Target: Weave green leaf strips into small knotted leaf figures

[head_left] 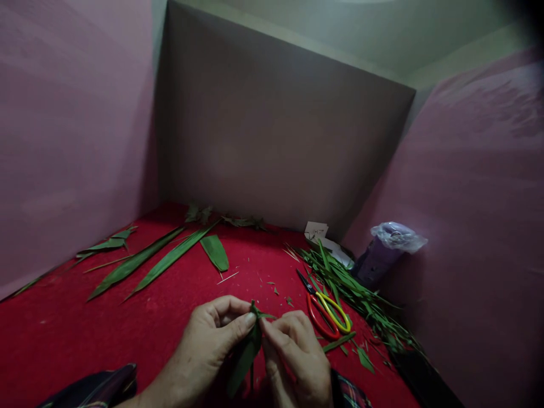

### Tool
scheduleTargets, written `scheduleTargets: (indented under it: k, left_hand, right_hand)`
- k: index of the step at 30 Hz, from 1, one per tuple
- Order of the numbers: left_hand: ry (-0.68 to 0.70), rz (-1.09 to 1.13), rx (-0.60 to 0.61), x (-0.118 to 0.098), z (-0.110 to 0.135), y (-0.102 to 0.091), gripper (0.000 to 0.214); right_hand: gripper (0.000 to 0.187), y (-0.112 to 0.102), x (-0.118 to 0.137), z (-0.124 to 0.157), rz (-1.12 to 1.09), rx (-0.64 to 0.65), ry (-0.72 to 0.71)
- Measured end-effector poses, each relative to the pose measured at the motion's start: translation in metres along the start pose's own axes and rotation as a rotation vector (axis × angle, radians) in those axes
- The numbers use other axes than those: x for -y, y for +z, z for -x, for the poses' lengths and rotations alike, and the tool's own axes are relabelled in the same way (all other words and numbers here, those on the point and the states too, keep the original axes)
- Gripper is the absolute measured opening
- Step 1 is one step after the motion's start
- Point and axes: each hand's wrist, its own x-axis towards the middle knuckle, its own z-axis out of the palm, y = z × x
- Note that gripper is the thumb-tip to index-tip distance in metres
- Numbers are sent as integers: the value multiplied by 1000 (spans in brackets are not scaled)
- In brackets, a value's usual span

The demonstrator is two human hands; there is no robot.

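Between my two hands, low in the middle of the head view, is a dark green leaf [245, 361] with a narrow folded or knotted top. My left hand [208, 340] pinches that top between thumb and index finger, and the broad part of the leaf hangs below. Close against it, my right hand [295, 351] has its thumb and index finger pressed together at the leaf's upper right side, where a thin strip sticks out. Fingers hide part of the fold. Scissors [325, 309] with one red and one yellow handle lie just beyond my right hand.
Red cloth [170, 328] covers the surface. Long leaves [170, 263] and a short cut leaf [215, 253] lie at the left. On the right are a pile of green strips [352, 289], a purple bin [378, 258] lined with plastic and a white card [316, 229]. Pink walls flank both sides.
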Motion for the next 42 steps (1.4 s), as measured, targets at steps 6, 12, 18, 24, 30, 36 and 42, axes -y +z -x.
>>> scheduleTargets:
  k: [6, 12, 18, 24, 30, 36, 42]
  left_hand:
    - [32, -6, -6, 6, -3, -1, 23]
    - [41, -17, -28, 4, -3, 1, 27]
    - [45, -45, -39, 7, -3, -2, 26]
    - [12, -68, -20, 9, -3, -3, 25]
    - [15, -78, -28, 6, -4, -4, 29]
    - [-38, -51, 6, -1, -4, -2, 33]
    - [-76, -15, 73, 0, -7, -7, 29]
  right_hand:
    - [21, 1, -3, 5, 42, 36, 58]
    - [25, 5, -4, 8, -18, 42, 276]
    - [24, 6, -7, 10, 51, 13, -11]
    - [36, 0, 1, -3, 120, 27, -147]
    - [35, -2, 2, -5, 178, 28, -180]
    - [33, -9, 3, -9, 191, 85, -250]
    - [24, -11, 9, -14, 258, 40, -300]
